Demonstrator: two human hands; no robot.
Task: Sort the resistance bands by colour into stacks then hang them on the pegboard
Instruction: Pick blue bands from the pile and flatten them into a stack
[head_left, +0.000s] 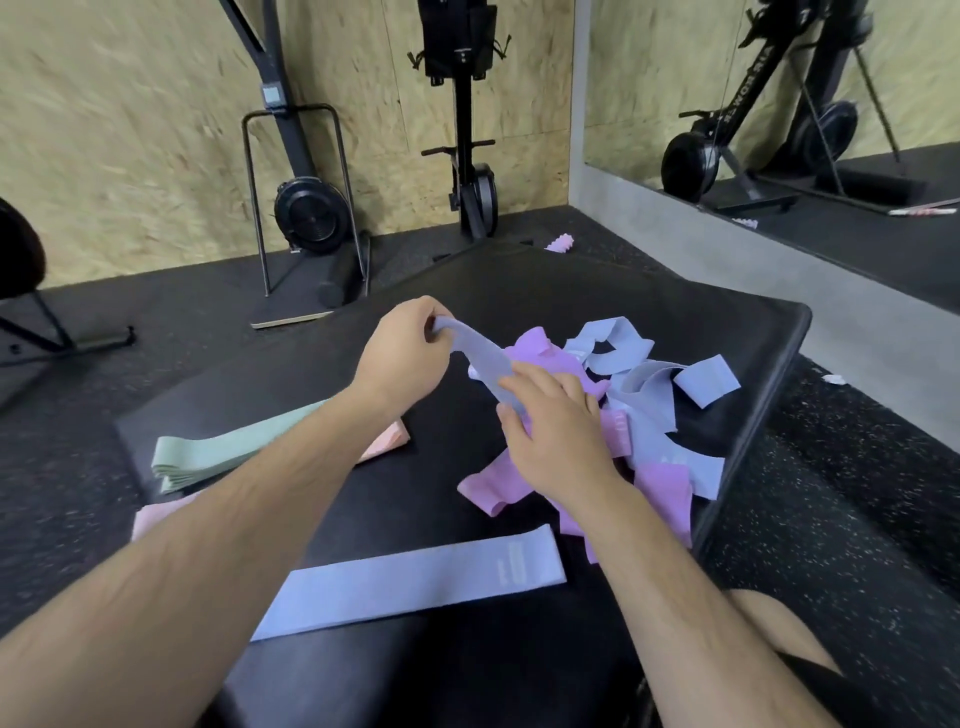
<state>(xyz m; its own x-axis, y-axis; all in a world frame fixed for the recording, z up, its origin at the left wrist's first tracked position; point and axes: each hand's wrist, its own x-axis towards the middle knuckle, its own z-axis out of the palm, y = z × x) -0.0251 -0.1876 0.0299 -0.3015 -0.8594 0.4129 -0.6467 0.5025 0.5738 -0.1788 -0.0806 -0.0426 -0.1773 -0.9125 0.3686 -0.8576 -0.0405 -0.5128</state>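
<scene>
My left hand (402, 353) pinches the upper end of a blue band (480, 356) and lifts it off the pile. Around the band's lower end my right hand (556, 431) curls its fingers. Beneath them a tangled heap of blue and purple bands (665, 415) lies on the right of the black mat (519, 296). One blue band (415, 584) lies flat near me. A folded green stack (208, 457) sits at the left, with pink bands (392, 439) behind my left forearm and more pink (150, 519) at the mat's left edge.
Black exercise machines (306, 208) stand against the wood-panel wall (130, 130) beyond the mat. A foam roller (337, 286) lies on the dark rubber floor. A mirror (831, 104) fills the right wall. My knee (769, 634) shows at the lower right.
</scene>
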